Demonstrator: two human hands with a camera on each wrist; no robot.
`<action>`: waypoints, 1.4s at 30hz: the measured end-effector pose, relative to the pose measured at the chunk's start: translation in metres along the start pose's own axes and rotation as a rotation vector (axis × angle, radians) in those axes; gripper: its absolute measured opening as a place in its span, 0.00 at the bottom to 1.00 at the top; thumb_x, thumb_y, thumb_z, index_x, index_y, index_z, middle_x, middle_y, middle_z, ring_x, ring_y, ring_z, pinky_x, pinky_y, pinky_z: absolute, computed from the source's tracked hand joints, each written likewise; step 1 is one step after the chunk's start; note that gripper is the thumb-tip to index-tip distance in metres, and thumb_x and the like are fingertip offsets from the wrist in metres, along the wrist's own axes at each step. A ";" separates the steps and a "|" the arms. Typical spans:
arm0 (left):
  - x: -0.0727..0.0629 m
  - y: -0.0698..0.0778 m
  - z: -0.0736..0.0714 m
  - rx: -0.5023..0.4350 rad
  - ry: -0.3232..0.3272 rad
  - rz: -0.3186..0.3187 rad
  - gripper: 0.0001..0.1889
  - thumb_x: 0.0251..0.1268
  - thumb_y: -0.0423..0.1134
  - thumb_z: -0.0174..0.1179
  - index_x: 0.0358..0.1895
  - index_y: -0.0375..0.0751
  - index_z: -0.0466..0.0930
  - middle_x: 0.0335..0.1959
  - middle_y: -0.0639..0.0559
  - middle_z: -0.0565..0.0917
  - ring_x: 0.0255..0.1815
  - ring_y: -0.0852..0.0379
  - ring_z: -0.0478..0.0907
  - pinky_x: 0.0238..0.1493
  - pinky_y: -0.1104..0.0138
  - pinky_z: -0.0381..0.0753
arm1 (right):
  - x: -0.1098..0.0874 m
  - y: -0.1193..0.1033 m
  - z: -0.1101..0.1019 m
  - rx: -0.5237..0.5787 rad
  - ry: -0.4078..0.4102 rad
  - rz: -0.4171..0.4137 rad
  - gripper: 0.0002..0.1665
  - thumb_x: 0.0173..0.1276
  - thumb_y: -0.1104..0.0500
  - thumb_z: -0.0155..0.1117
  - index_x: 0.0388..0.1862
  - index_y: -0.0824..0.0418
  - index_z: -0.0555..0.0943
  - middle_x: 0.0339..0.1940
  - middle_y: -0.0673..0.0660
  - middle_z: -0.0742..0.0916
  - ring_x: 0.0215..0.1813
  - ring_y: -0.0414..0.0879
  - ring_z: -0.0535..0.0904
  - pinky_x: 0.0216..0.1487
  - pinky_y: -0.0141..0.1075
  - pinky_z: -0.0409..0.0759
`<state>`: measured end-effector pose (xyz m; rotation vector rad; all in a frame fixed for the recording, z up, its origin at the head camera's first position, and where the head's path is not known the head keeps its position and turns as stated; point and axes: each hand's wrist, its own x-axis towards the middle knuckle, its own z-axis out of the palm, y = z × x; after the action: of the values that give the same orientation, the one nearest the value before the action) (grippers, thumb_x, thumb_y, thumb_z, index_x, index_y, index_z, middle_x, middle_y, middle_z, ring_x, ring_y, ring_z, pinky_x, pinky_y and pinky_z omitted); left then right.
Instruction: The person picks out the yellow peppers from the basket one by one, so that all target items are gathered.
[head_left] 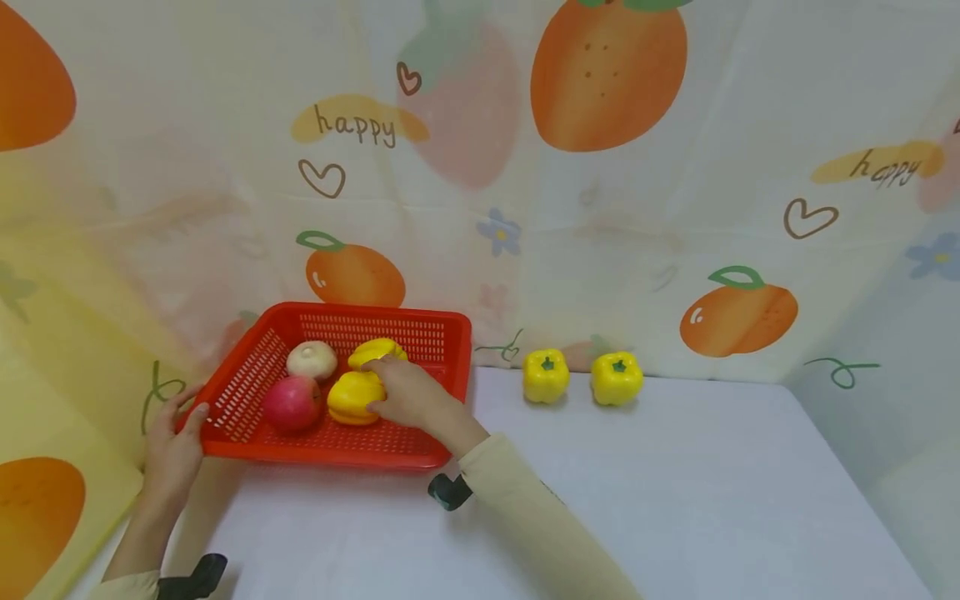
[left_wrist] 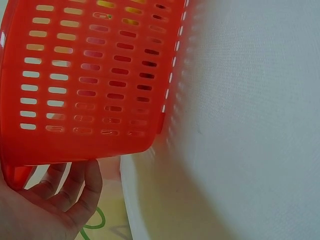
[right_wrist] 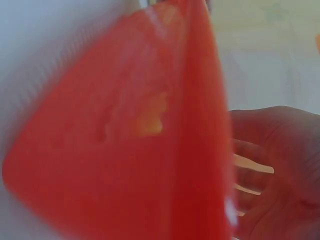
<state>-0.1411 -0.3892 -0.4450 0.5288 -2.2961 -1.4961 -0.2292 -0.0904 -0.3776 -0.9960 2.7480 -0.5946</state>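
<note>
A red plastic basket [head_left: 330, 454] stands at the left of the table. My left hand [head_left: 171, 446] grips its left end by the rim; the left wrist view shows the curled fingers [left_wrist: 90, 187] under that rim. Inside the basket my right hand [head_left: 412, 393] holds a yellow bell pepper [head_left: 352, 400], thumb at its side and fingers over its top. Just behind lies another yellow bell pepper [head_left: 375, 350], partly covered by the fingers. A pinkish-red round fruit [head_left: 291, 406] and a white, bulb-shaped vegetable [head_left: 311, 360] sit left of them. The basket wall [right_wrist: 200, 165] hides the right fingertips in the right wrist view.
Two more yellow bell peppers, one nearer [head_left: 546, 377] and one farther right [head_left: 617, 379], stand at the back of the white table [head_left: 675, 492]. A fruit-printed cloth [head_left: 622, 217] hangs behind the table. Dark straps with camera mounts [head_left: 450, 492] are on both wrists.
</note>
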 end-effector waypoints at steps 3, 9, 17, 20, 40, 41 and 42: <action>-0.001 0.001 0.000 0.014 -0.001 0.008 0.26 0.79 0.42 0.42 0.74 0.37 0.58 0.54 0.42 0.68 0.34 0.78 0.72 0.32 0.81 0.76 | 0.005 -0.011 0.006 -0.027 -0.002 0.007 0.36 0.65 0.49 0.69 0.71 0.51 0.71 0.63 0.49 0.78 0.59 0.40 0.75 0.59 0.32 0.75; -0.003 0.000 -0.001 0.026 -0.014 0.015 0.26 0.80 0.41 0.41 0.74 0.34 0.55 0.57 0.36 0.66 0.34 0.77 0.72 0.32 0.80 0.77 | 0.017 -0.027 0.019 -0.113 -0.018 0.020 0.32 0.63 0.47 0.71 0.65 0.52 0.75 0.53 0.47 0.82 0.50 0.38 0.76 0.52 0.29 0.77; -0.006 -0.004 -0.007 -0.002 0.000 0.005 0.25 0.79 0.41 0.42 0.74 0.36 0.58 0.51 0.45 0.71 0.33 0.76 0.74 0.31 0.79 0.78 | 0.040 -0.045 0.039 -0.328 -0.015 0.089 0.30 0.61 0.42 0.71 0.61 0.48 0.77 0.53 0.48 0.80 0.50 0.44 0.75 0.45 0.35 0.78; -0.008 -0.002 -0.004 0.002 0.017 0.005 0.25 0.79 0.41 0.42 0.73 0.36 0.59 0.52 0.45 0.71 0.33 0.77 0.74 0.31 0.79 0.77 | 0.046 -0.050 0.045 -0.401 -0.041 0.133 0.33 0.59 0.40 0.71 0.62 0.45 0.76 0.54 0.48 0.79 0.50 0.44 0.74 0.43 0.35 0.77; -0.004 0.002 -0.001 0.014 0.000 0.027 0.26 0.80 0.42 0.40 0.74 0.34 0.56 0.58 0.37 0.67 0.33 0.74 0.74 0.31 0.78 0.79 | 0.055 -0.061 0.059 -0.735 -0.054 0.211 0.27 0.67 0.40 0.60 0.64 0.43 0.74 0.50 0.49 0.78 0.42 0.44 0.75 0.33 0.37 0.79; -0.004 0.002 -0.001 0.021 0.001 0.027 0.26 0.80 0.42 0.41 0.74 0.34 0.56 0.58 0.37 0.67 0.33 0.74 0.74 0.31 0.78 0.79 | 0.053 -0.061 0.057 -0.719 -0.064 0.206 0.24 0.67 0.40 0.60 0.60 0.43 0.76 0.50 0.49 0.78 0.41 0.44 0.75 0.32 0.36 0.78; -0.004 0.001 -0.002 0.025 0.002 0.026 0.26 0.80 0.42 0.41 0.74 0.35 0.57 0.58 0.37 0.68 0.33 0.75 0.74 0.31 0.78 0.78 | 0.051 -0.060 0.056 -0.697 -0.072 0.198 0.22 0.66 0.39 0.61 0.56 0.43 0.79 0.50 0.49 0.78 0.40 0.43 0.75 0.31 0.35 0.77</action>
<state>-0.1369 -0.3885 -0.4435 0.5052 -2.3135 -1.4564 -0.2183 -0.1828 -0.4037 -0.7987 2.9777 0.4579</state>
